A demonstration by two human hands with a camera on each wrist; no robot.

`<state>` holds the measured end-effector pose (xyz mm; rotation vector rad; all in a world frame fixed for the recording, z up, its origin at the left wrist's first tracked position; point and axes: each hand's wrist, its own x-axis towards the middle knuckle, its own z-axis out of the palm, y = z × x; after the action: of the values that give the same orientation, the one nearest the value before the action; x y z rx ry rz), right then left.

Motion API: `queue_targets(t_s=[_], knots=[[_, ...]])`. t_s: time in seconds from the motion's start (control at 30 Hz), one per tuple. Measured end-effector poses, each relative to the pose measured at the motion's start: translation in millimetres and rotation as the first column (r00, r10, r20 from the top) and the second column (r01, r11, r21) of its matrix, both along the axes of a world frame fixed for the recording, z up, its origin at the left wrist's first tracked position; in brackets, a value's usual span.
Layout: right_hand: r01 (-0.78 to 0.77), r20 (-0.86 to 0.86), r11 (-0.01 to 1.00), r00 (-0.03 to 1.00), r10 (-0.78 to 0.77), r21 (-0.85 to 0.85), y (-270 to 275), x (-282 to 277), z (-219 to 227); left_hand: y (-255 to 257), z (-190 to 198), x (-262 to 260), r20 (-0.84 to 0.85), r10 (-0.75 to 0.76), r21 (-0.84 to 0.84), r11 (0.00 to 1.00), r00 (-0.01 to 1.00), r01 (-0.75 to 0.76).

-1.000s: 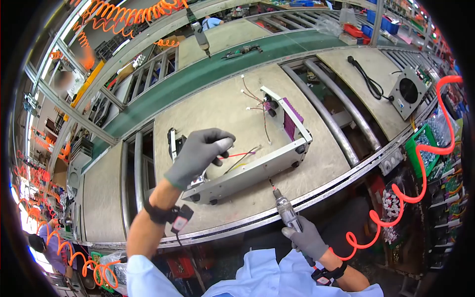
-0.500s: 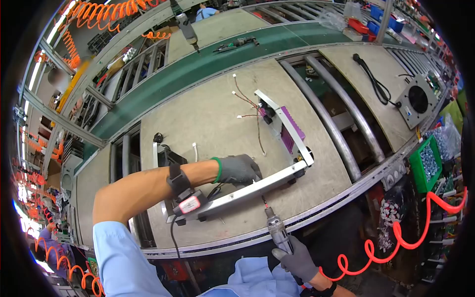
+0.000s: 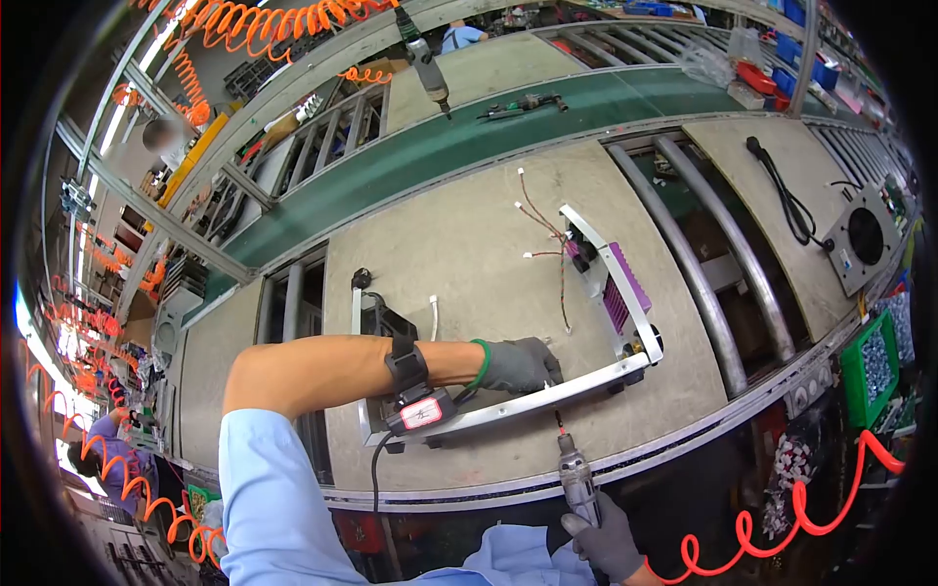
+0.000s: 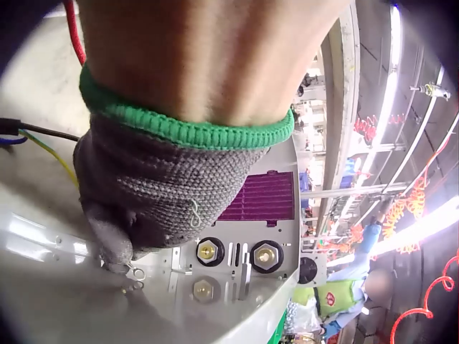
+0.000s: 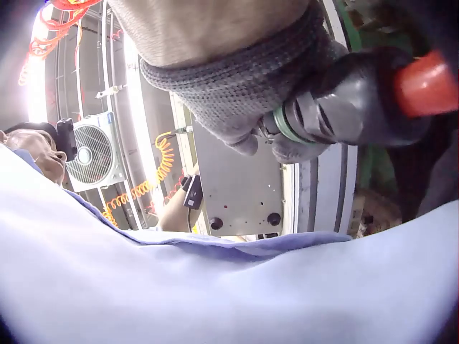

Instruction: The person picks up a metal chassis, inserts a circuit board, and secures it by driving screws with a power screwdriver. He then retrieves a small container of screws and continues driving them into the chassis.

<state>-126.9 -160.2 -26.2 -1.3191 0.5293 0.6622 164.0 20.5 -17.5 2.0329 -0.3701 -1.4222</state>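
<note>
In the head view my left hand (image 3: 521, 366), in a grey glove with a green cuff, reaches inside a metal chassis frame (image 3: 489, 414), close behind its front wall. Its fingertips pinch a small silver ring terminal (image 4: 136, 272), which pokes out beside the wall in the left wrist view. A purple slotted part (image 3: 626, 301) is on the chassis's right side, near two brass-centred nuts (image 4: 208, 251). Down at the front, my gloved right hand (image 3: 608, 539) grips a pneumatic screwdriver (image 3: 578, 483) by its body. The driver's bit points up at the chassis's front wall, just short of it.
Loose wires with white connectors (image 3: 542, 220) lie behind the chassis on the board (image 3: 430, 254). Metal rollers (image 3: 718, 244) run to the right, before a fan unit (image 3: 863, 239). A green bin (image 3: 868, 371) of screws and a coiled red hose (image 3: 762, 547) are at the right.
My left hand came down from above the chassis's left part and moved right, to behind the front wall. The right hand keeps its hold on the screwdriver, bit still near the wall.
</note>
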Motion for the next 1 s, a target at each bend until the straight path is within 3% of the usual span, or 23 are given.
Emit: queue_targets(t_s=[0.27,0.4,0.43,0.5,0.57,0.63,0.67,0.7,1.0], knots=[[0.047,0.113,0.997,0.993,-0.039,-0.064,9,-2,-1,-1,-6,0,0.058,0.009,-0.004,1.0,0.998,-0.008],[0.026,0.08,0.998,0.997,-0.022,-0.053,9,-2,-1,3,-23,1,0.065,-0.013,-0.024,1.0,0.998,0.015],[0.023,0.048,0.999,0.999,-0.021,-0.044,9,-2,-1,6,-38,7,0.161,-0.177,-0.094,0.977,0.971,0.193],[0.022,0.01,1.0,1.0,-0.022,0.018,8,-5,-8,14,-65,19,0.349,-0.424,-0.135,0.86,0.835,0.493],[0.03,-0.004,0.992,1.0,-0.029,0.122,4,-9,-20,15,-70,23,0.483,-0.562,-0.065,0.742,0.672,0.667],[0.037,0.026,0.995,0.999,-0.039,0.091,5,-9,-23,11,-73,25,0.707,-0.661,0.151,0.487,0.251,0.86],[0.046,0.038,0.996,0.998,-0.049,0.077,9,-10,-20,9,-73,25,0.729,-0.67,0.212,0.416,0.141,0.884],[0.045,0.053,0.998,0.997,-0.047,0.038,12,-10,-17,8,-73,26,0.73,-0.674,0.227,0.399,0.116,0.889],[0.078,0.066,0.997,0.995,-0.077,-0.021,20,-11,-6,8,-64,26,0.626,-0.737,0.222,0.484,0.257,0.847]])
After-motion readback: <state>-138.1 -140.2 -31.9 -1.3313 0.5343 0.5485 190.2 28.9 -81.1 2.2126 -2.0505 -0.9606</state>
